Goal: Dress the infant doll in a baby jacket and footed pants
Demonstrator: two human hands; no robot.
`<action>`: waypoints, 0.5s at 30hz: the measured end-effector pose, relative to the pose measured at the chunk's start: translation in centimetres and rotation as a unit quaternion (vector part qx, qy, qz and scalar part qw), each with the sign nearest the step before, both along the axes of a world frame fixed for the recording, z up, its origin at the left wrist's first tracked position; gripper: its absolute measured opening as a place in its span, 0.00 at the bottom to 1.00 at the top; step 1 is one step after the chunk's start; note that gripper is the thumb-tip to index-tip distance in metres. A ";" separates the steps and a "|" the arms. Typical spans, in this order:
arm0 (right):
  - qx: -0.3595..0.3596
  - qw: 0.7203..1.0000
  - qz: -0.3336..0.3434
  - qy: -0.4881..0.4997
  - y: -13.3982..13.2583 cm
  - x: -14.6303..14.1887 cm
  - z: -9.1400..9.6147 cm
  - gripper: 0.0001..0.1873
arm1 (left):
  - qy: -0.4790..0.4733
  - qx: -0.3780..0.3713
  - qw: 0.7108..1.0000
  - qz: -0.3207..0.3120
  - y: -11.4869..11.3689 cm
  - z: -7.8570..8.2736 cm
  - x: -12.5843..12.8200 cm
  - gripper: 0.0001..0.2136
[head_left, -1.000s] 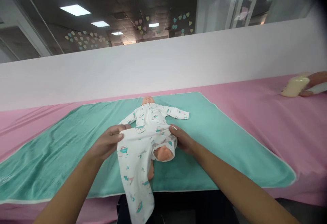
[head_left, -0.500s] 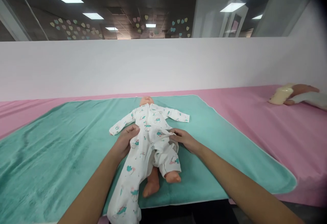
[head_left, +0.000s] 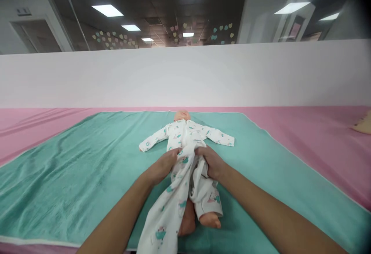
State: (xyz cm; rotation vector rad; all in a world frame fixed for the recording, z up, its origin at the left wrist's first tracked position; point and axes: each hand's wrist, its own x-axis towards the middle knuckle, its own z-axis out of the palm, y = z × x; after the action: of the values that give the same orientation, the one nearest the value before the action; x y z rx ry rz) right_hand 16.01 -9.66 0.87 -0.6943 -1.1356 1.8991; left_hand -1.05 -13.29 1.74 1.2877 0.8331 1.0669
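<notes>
A baby doll (head_left: 182, 115) lies on its back, dressed in a white printed romper (head_left: 176, 134) with arms spread wide. My left hand (head_left: 165, 165) is closed on the romper's cloth at the doll's waist, on the left. On the other side my right hand (head_left: 213, 162) grips bunched cloth near the top of the short-looking leg. One trouser leg hangs long and loose toward me, partly covering a bare doll leg (head_left: 188, 219). From the other leg opening pokes a bare foot (head_left: 210, 220).
Beneath the doll spreads a teal blanket (head_left: 95, 176) with a pale edge, over a pink cover (head_left: 304, 130). Behind stands a low white wall (head_left: 185, 78) with glass above it. A cream-coloured object (head_left: 363, 123) is cut off at the right edge.
Both hands have come closer together and gathered the cloth at the waist. The loose trouser leg has shifted inward over the bare leg. The view has turned slightly left.
</notes>
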 end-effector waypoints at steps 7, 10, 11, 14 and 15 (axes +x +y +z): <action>0.016 0.996 0.084 0.000 -0.5 0.7 1.4 0.17 | -0.048 -0.043 0.997 0.049 0.1 -0.3 0.6 0.18; 0.137 0.968 0.173 -0.117 -1.2 0.8 1.8 0.21 | -0.058 -0.042 0.986 0.149 0.8 -0.6 0.9 0.21; 0.156 0.957 0.189 -0.155 -1.4 0.8 1.8 0.21 | -0.047 -0.040 0.985 0.158 0.9 -0.6 0.9 0.21; 0.138 0.965 0.172 -0.145 -1.6 0.8 1.3 0.19 | -0.024 -0.036 0.990 0.132 0.7 -0.3 0.9 0.18; 0.118 0.977 0.143 -0.100 -1.5 0.8 1.1 0.18 | -0.012 -0.036 0.994 0.102 0.5 -0.2 0.8 0.18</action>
State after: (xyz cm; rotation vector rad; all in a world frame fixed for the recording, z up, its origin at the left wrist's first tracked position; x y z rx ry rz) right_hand 16.85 -11.17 1.98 -0.6242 -1.6349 1.9137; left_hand -0.21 -12.82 1.55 1.1444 0.9918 1.2011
